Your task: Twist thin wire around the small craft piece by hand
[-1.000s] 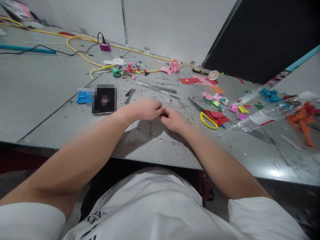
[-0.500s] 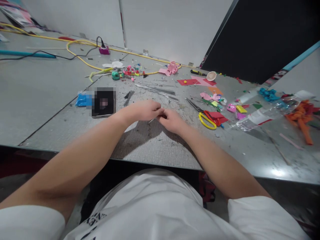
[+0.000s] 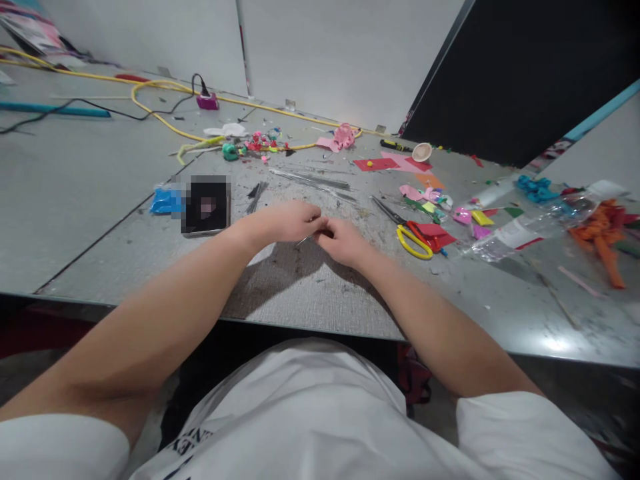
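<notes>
Two bare hands meet over the grey table [image 3: 125, 200]. I see the left hand [image 3: 287, 222] and right hand [image 3: 345, 241] curled nearly closed, fingertips pinching a thin metal wire [image 3: 303, 240] just above the tabletop, and something small and dark I cannot identify. I judge the wire could slip or prick a finger. Yellow-handled scissors [image 3: 407, 235] lie near the right hand.

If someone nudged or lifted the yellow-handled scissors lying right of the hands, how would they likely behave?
The yellow-handled scissors lie flat on the table, so they would probably slide rather than roll or tip. The blades look like metal, so likely stiff and fairly heavy at that end. They appear partly open, so they might pivot when lifted by one handle loop. Red paper touching them may shift too.
</notes>
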A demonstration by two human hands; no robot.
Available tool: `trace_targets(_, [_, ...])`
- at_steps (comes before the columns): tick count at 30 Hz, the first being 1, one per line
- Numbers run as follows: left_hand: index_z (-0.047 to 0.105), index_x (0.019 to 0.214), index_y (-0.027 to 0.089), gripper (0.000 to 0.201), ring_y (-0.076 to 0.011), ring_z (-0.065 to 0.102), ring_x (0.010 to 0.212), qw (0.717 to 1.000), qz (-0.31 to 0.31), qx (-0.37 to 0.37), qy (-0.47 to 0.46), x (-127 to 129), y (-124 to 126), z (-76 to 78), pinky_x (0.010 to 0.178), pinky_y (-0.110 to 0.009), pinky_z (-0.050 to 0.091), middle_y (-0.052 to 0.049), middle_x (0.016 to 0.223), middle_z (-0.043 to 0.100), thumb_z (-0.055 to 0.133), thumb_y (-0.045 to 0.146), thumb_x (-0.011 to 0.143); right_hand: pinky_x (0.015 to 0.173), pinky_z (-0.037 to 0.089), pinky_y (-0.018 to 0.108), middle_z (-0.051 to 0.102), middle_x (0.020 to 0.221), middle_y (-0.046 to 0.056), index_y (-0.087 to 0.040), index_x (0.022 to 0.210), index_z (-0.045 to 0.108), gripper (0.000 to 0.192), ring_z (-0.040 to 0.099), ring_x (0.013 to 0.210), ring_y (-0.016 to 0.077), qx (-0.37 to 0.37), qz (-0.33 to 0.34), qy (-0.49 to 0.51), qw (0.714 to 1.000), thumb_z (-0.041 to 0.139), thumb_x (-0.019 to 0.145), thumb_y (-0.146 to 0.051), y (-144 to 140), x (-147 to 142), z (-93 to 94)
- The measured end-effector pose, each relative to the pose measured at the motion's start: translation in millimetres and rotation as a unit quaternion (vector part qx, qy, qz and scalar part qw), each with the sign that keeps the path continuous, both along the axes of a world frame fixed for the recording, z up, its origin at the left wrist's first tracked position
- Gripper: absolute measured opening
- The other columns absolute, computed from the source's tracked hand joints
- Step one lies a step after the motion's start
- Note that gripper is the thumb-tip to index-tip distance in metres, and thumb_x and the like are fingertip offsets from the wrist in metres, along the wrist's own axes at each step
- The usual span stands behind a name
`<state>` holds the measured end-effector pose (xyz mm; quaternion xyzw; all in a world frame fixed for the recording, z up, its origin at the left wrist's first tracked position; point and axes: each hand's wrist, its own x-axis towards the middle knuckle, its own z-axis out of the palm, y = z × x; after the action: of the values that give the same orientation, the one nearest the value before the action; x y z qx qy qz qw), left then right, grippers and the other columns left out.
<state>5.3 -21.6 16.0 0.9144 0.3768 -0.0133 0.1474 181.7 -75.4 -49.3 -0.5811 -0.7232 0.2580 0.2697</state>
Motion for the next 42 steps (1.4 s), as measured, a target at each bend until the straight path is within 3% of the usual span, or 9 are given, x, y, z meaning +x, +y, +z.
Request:
trace_targets(11, [0.078, 0.112, 0.019, 0.053, -0.0268, 0.069, 0.085, 1.0, -0.001, -0.006, 0.015, 0.0, -2.2, 2.1, 0.075, -0.037, 0.045, -0.014, 0.1, 0.079, 0.036, 0.051, 0.107, 0.072, 0.042, 0.034, 0.072, 0.084, 0.004, -0.021, 0.091, 0.07, 0.014, 0.061, 0.08, 0.0204, -0.001, 0.003, -0.012, 1.0, 0.061, 0.096, -0.03, 1.8, 1.8, -2.2])
trace_targets(26, [0.079, 0.114, 0.019, 0.057, -0.028, 0.072, 0.091, 1.0, 0.001, -0.011, 0.012, -0.2, -1.8, 0.3, 0.082, -0.037, 0.048, -0.014, 0.105, 0.081, 0.034, 0.052, 0.108, 0.074, 0.045, 0.034, 0.071, 0.081, 0.004, -0.021, 0.093, 0.073, 0.016, 0.062, 0.079, 0.0209, 0.006, -0.006, -0.015, 1.0, 0.062, 0.097, -0.031, 0.3, 1.1, -1.2])
trace_targets(37, [0.079, 0.121, 0.02, 0.061, -0.028, 0.074, 0.106, 0.999, 0.007, -0.032, 0.024, -0.4, -0.3, -3.0, 0.09, -0.035, 0.05, -0.015, 0.123, 0.082, 0.03, 0.055, 0.11, 0.075, 0.047, 0.035, 0.073, 0.086, 0.006, -0.021, 0.099, 0.074, 0.014, 0.062, 0.08, 0.0217, -0.001, -0.014, -0.016, 1.0, 0.064, 0.097, -0.031, 0.1, 2.2, -1.8])
trace_targets(42, [0.079, 0.122, 0.02, 0.061, -0.0295, 0.074, 0.104, 0.998, 0.018, -0.04, 0.035, -0.3, -2.1, -2.0, 0.089, -0.036, 0.05, -0.015, 0.119, 0.082, 0.031, 0.056, 0.109, 0.075, 0.046, 0.036, 0.074, 0.087, 0.006, -0.021, 0.096, 0.074, 0.015, 0.063, 0.08, 0.0215, 0.007, -0.006, -0.019, 1.0, 0.062, 0.098, -0.03, 0.3, 1.5, -1.6])
